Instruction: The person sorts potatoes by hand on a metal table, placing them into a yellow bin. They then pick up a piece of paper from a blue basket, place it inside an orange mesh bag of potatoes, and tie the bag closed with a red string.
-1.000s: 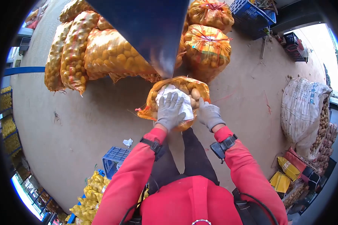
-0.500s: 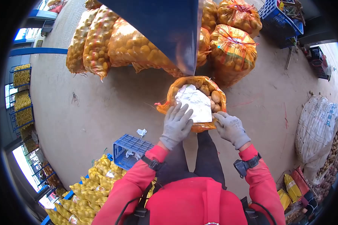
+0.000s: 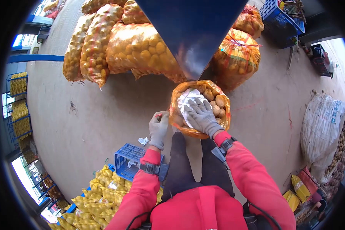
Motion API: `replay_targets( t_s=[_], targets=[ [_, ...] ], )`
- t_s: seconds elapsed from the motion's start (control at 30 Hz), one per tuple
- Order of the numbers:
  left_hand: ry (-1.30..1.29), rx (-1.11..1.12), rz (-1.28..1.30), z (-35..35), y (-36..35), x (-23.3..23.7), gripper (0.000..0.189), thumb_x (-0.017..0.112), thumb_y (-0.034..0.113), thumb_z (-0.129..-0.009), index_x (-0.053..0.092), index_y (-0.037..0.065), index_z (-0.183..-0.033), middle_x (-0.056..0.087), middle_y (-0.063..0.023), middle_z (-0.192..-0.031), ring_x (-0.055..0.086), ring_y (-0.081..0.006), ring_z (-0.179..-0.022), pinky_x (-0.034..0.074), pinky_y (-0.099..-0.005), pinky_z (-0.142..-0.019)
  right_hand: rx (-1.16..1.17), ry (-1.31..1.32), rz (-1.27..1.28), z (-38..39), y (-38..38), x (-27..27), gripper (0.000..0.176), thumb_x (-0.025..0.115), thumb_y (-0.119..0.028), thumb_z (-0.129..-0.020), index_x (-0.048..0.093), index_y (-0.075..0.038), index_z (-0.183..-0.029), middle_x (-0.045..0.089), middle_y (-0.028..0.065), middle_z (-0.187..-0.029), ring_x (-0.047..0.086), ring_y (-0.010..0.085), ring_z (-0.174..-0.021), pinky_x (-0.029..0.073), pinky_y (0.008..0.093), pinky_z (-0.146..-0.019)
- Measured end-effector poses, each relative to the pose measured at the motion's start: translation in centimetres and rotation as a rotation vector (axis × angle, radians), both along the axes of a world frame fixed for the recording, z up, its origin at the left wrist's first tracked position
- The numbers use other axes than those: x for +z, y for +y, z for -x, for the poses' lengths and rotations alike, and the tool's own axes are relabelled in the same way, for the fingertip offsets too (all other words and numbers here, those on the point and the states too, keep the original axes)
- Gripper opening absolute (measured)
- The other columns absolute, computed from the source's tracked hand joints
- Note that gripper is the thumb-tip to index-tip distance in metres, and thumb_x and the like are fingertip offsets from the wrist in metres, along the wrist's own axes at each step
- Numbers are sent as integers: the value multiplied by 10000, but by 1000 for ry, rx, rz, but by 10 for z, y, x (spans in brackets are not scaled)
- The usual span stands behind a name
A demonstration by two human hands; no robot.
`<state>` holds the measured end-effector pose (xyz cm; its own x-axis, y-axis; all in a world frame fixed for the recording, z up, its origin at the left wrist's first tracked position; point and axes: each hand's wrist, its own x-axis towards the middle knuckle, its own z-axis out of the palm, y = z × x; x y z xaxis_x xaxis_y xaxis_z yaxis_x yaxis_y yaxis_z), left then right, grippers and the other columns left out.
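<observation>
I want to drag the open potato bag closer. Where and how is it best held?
Probably by the rim of the orange mesh bag, left and right edges, hands coming from the wearer's side. The thin rim rises around the potatoes, while a blue panel crowds the far side.

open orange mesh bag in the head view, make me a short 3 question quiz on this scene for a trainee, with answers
1. Which gloved hand lies with spread fingers on the crumpled white sheet in the open orange mesh bag?
a) left
b) right
c) both
2. True or false: the sheet hides all of the round brown produce in that bag.
3. Fill in: the large white woven sack is on the person's ____ side.

Key: 1 b; 2 false; 3 right
</observation>
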<state>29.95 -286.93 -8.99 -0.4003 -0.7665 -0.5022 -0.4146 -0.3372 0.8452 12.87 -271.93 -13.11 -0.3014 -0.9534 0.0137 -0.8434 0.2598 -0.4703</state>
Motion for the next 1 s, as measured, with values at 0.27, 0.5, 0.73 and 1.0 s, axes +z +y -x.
replay_targets(
  t_s=[0.27,0.5,0.73,1.0],
  targets=[
    [247,0,-350,41,28,32,218,641,232,-1032,657,14,-1032,585,19,-753,514,-58,-626,442,-241,-589,17,-96,-82,12,-4,42,483,609,-355,-948,593,-186,-1400,522,107,-1520,424,328,-1458,250,559,-1211],
    [164,-105,-650,92,32,-14,299,619,291,-1033,653,37,-1187,579,-7,-771,532,-88,-626,466,-240,-615,-353,-79,277,60,37,54,366,690,-191,-895,667,-101,-1249,658,124,-1310,610,321,-1235,458,478,-1073],
    [48,-325,-706,110,45,-37,448,564,293,-1036,511,59,-1414,700,-109,-923,661,-165,-718,547,-305,-686,-758,-757,-340,100,78,60,602,702,-394,-877,617,-14,-1336,651,211,-1310,614,350,-1232,470,444,-1051],
    [-112,-377,-570,128,65,-39,387,523,241,-1032,563,59,-1371,725,-131,-917,685,-198,-604,597,-323,-578,-777,-558,-323,59,61,55,368,628,-410,-890,734,-88,-1033,730,220,-1025,698,403,-971,540,495,-858]
  ],
)
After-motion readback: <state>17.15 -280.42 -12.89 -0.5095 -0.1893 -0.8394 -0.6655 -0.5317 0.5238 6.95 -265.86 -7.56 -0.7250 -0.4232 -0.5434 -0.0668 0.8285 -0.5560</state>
